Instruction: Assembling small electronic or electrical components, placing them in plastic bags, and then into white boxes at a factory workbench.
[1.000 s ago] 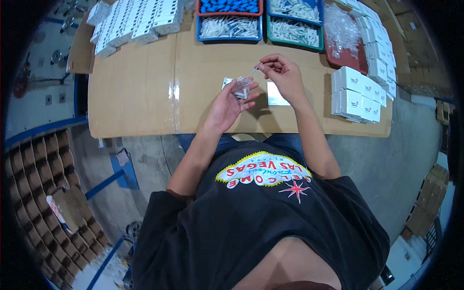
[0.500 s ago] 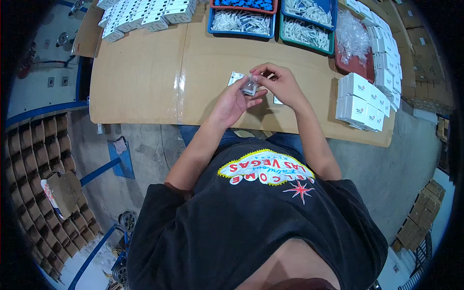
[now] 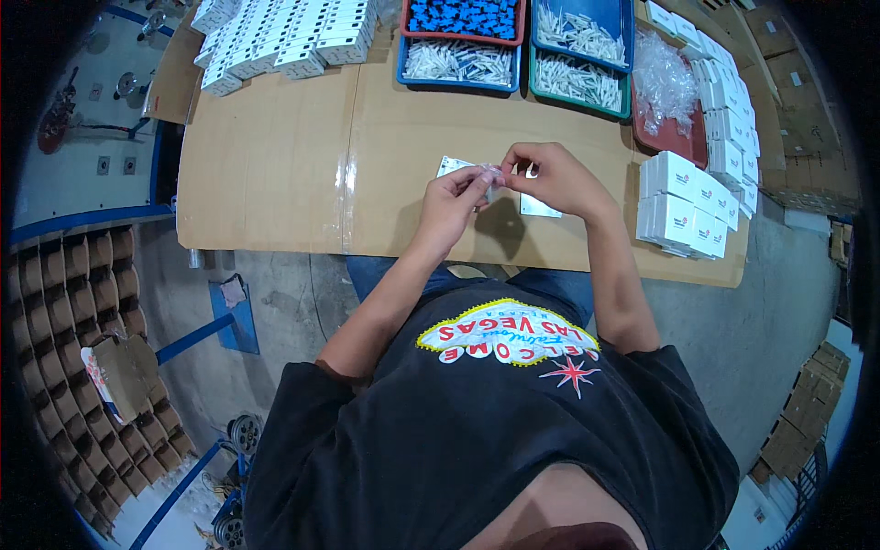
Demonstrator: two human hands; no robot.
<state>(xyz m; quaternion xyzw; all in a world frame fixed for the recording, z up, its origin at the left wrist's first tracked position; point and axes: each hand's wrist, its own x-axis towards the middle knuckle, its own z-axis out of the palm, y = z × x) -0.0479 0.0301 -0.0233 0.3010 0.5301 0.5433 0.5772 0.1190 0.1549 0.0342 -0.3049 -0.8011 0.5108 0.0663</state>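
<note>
Hands met over the near edge of the cardboard-covered table [image 3: 275, 165], so both the left hand [image 3: 456, 195] and right hand [image 3: 550, 179] were pinched together on a small clear plastic bag [image 3: 489, 176] held just above the top. Flat white packet [image 3: 539, 205] lay right under them. White boxes [image 3: 683, 202] sat stacked by the right edge, parts trays [image 3: 513, 46] along the far edge.

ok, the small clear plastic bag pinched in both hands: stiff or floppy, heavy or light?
The small clear plastic bag is probably floppy: thin film bunched between both hands. Likely light, held by fingertips alone. Possibly slippery, being glossy.
</note>
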